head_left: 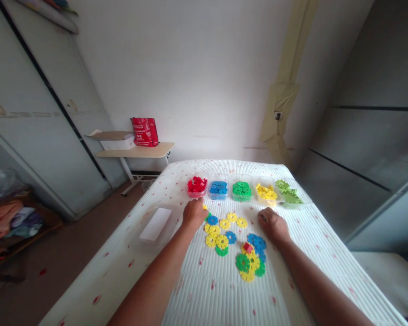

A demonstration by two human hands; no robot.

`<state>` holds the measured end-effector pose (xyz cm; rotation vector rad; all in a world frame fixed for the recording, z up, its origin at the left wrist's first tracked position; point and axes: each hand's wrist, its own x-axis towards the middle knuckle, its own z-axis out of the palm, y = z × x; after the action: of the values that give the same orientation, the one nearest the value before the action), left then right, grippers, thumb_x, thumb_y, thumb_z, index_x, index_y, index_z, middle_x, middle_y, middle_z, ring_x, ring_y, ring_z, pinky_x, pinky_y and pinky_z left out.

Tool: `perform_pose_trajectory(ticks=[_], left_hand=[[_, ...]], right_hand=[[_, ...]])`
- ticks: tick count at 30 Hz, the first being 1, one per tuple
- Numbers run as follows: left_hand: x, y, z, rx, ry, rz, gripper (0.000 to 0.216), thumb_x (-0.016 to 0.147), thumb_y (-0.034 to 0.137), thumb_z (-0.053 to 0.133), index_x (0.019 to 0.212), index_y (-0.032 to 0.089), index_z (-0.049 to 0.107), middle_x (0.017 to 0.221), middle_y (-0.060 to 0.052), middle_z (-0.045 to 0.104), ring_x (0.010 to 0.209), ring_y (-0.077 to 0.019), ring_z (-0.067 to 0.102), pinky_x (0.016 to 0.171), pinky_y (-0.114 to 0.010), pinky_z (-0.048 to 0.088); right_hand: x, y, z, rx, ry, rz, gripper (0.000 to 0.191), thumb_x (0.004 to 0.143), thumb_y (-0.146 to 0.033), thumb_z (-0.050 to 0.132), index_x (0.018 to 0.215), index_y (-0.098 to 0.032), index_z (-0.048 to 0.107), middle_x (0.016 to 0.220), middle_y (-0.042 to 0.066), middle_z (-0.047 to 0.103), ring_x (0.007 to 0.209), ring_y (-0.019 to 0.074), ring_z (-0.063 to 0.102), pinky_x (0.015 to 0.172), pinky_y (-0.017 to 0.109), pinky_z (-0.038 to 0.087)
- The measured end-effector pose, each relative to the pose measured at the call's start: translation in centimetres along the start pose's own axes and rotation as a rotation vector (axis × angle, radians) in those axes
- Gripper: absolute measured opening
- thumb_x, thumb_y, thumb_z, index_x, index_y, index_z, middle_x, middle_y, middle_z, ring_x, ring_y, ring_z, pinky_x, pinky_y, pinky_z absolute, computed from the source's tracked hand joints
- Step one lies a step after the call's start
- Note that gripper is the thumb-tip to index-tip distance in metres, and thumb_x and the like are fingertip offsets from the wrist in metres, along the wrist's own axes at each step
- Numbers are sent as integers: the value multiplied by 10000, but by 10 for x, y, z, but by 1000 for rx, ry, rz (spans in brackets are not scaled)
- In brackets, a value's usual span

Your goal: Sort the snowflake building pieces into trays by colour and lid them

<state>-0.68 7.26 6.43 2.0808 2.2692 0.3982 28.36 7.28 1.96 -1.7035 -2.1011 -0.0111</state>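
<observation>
From where I stand, with the middle of the scattered discs as the clock's centre and the far wall at twelve, the person's left hand (194, 213) is at ten o'clock, fingers curled down by a bit of yellow; whether they pinch it, I cannot tell. The right hand (274, 224), just before three, rests on the cloth (204, 290) with its fingers drawn in, and I can't see whether anything is tucked inside. The loose notched discs (221, 237), in yellow, blue and green, spread around the centre, with an overlapping pile (252, 262) between four and five and a red block (248, 247) on top. They look like thin plastic, so I'd judge them light, fairly stiff, a little slippery and hard to break. A thumb and fingertip across opposite rims should suit (the notches ought to give some bite, though overlapping ones may drag a neighbour along). Clear tubs (242, 198) of sorted colours run from eleven to two.
</observation>
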Motion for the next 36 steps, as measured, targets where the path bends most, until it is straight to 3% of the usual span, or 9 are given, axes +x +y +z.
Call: perform_pose_trajectory(ticks=[4,10,14,17,20,22,26,29,36], left_hand=[[-10,38,7,-115,20,166,377,729,222,555,1105,201,573,1010,-63,650,983,-199,578,870,-286,439],[-19,108,33,-289,8,399,408,712,162,569,1117,215,565,1023,-46,630,1006,-185,551,913,-293,440],[-19,122,48,-433,7,500,467,695,118,565,1153,200,535,1095,-59,590,1042,-180,537,934,-303,446],[-25,106,46,-474,41,531,444,697,86,540,1124,209,546,1098,-56,571,1057,-179,527,939,-318,448],[-38,75,33,-417,91,497,345,738,80,487,1042,207,588,1046,-47,585,1005,-163,549,920,-302,452],[-49,50,23,-356,126,419,296,761,94,469,989,218,613,1027,-39,599,989,-164,555,924,-308,442],[-74,7,16,-260,200,314,268,781,140,467,976,221,631,1096,-50,607,1051,-198,530,968,-358,407],[-89,-10,22,-246,225,309,254,793,188,461,970,222,640,1088,-55,613,1039,-209,536,939,-369,426],[-99,-13,34,-204,263,305,221,773,245,506,939,241,651,1092,-51,609,1036,-229,537,887,-382,436]], right_hand=[[1,4,2,113,55,18,236,805,-262,410,760,-189,630,806,43,612,722,140,563,632,222,384],[2,12,0,346,155,92,271,752,-333,397,734,-196,630,776,52,649,694,166,588,687,272,445],[4,14,-1,371,155,108,285,733,-345,398,733,-192,639,781,62,660,706,173,598,690,280,452],[4,15,0,390,143,98,295,745,-350,398,756,-186,644,802,68,663,740,176,602,718,284,456],[3,14,-2,417,46,81,320,756,-360,430,917,-186,645,909,64,665,709,154,596,702,281,472],[2,11,-6,416,-75,-17,398,736,-324,478,1097,-205,596,1088,62,628,727,139,597,701,275,483],[4,-3,-13,247,-232,-256,586,658,-196,529,1243,-230,521,1324,70,493,1038,204,552,884,331,439],[10,-16,-17,106,-283,-283,522,665,-166,511,1179,-227,579,1232,74,563,1061,219,544,902,333,420],[8,-26,-21,-79,-294,-121,322,716,-256,539,1021,-206,631,962,72,611,762,168,610,661,244,434]])
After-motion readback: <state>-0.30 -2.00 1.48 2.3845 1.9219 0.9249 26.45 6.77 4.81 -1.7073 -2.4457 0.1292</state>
